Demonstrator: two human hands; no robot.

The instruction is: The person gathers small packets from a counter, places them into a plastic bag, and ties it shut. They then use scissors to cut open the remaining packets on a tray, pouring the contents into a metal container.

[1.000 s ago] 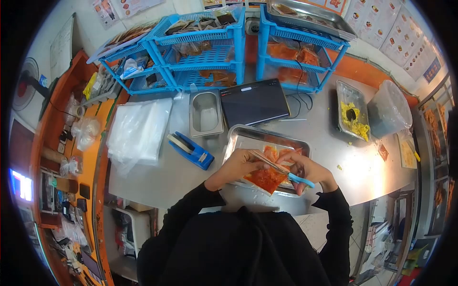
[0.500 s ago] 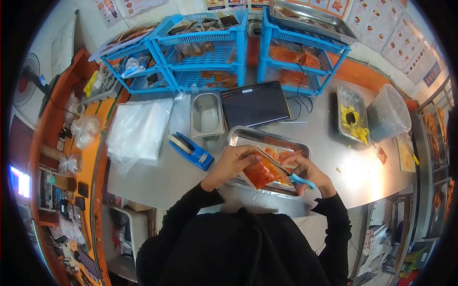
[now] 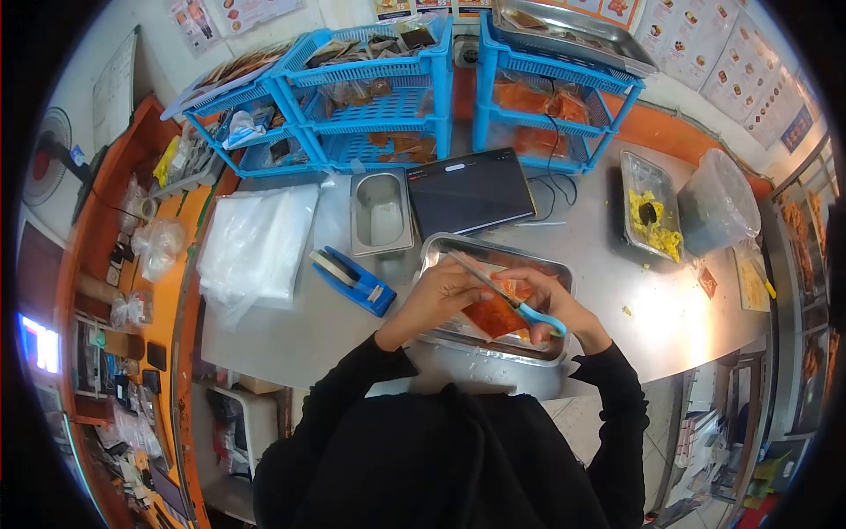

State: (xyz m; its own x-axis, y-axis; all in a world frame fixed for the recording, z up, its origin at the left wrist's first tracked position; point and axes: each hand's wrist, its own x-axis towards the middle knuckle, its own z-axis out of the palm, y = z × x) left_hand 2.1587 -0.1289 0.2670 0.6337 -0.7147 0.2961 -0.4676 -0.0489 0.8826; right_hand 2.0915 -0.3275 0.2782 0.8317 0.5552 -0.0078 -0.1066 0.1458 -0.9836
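My left hand [image 3: 438,300] grips a clear plastic bag of orange-red sauce [image 3: 496,317] by its top, over a steel tray [image 3: 458,249]. My right hand [image 3: 548,304] holds scissors with blue handles [image 3: 538,317]; their blades run up and left along the top of the bag to about its left corner. More orange-filled bags lie in the tray under my hands. Both sleeves are black.
A blue tape dispenser [image 3: 352,279] and a stack of clear bags [image 3: 254,242] lie to the left. Behind the tray are a small steel pan [image 3: 380,212], a dark tablet [image 3: 470,190] and blue racks [image 3: 370,88]. Right: a tray of yellow food [image 3: 653,216] and a plastic tub [image 3: 718,203].
The sauce bag and both hands have moved up and farther over the tray. The scissor blades now point further up-left along the bag's top.
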